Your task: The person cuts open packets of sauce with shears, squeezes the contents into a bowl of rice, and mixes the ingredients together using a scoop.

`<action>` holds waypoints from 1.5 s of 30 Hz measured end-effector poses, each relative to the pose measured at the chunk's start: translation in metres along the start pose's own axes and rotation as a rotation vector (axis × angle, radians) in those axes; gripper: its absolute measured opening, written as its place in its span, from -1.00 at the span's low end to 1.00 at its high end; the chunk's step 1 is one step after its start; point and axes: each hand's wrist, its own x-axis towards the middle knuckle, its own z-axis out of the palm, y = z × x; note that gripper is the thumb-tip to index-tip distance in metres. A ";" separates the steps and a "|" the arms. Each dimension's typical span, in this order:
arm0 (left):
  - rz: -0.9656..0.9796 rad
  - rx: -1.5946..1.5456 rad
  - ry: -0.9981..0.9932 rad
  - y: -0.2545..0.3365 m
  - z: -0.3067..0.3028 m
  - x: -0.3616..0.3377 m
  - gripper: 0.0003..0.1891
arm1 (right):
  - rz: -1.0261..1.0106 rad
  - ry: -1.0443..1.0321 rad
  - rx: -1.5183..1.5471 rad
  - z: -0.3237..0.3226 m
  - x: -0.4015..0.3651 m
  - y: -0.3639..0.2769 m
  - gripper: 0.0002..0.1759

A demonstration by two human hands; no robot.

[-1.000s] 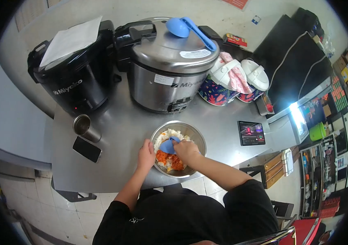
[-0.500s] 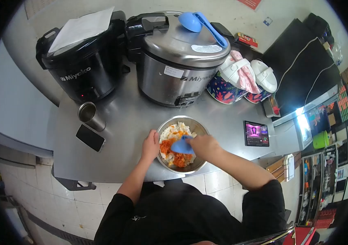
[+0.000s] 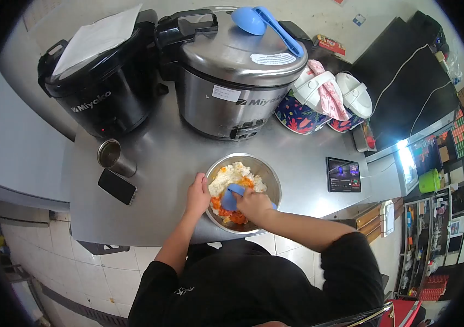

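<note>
A steel mixing bowl [image 3: 276,180] near the table's front edge holds white rice [image 3: 237,171] with an orange-red sauce [image 3: 235,217] over part of it. My left hand [image 3: 198,195] grips the bowl's left rim, thumb on top. Inside the bowl, my right hand [image 3: 255,208] is closed round a blue rice paddle [image 3: 229,200], whose blade presses into the rice and sauce. Part of the paddle's handle is hidden under my fingers; its end shows by the right rim.
Behind stand a black rice cooker [image 3: 101,87] and a larger steel one [image 3: 199,111], a blue ladle [image 3: 251,22] on its lid. Left are a steel tumbler [image 3: 116,158] and a phone [image 3: 117,186]. A tablet [image 3: 343,174] and floral containers [image 3: 300,115] are to the right.
My right hand has moved a little left and down in the bowl, and the paddle has turned. Orange sauce is more covered and spread in the rice. My left hand stays on the rim.
</note>
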 end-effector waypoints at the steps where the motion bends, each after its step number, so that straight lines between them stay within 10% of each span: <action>1: 0.003 -0.019 -0.016 -0.001 -0.001 0.002 -0.88 | 0.031 0.006 0.075 -0.002 0.012 0.008 -0.58; 12: -0.065 -0.054 -0.083 0.006 0.005 -0.009 -0.83 | 0.214 -0.025 0.184 0.018 0.012 -0.027 -0.49; 26: 0.091 0.047 0.119 0.004 0.019 -0.005 -0.85 | -0.053 0.122 0.174 -0.003 -0.003 0.026 -0.46; 36: 0.123 -0.007 0.004 -0.005 0.015 0.000 -0.79 | 0.218 -0.099 0.481 0.011 -0.007 0.021 -0.82; 45: 0.042 -0.018 -0.009 0.001 0.015 -0.003 -0.79 | 0.181 -0.049 0.496 0.015 -0.002 0.005 -0.56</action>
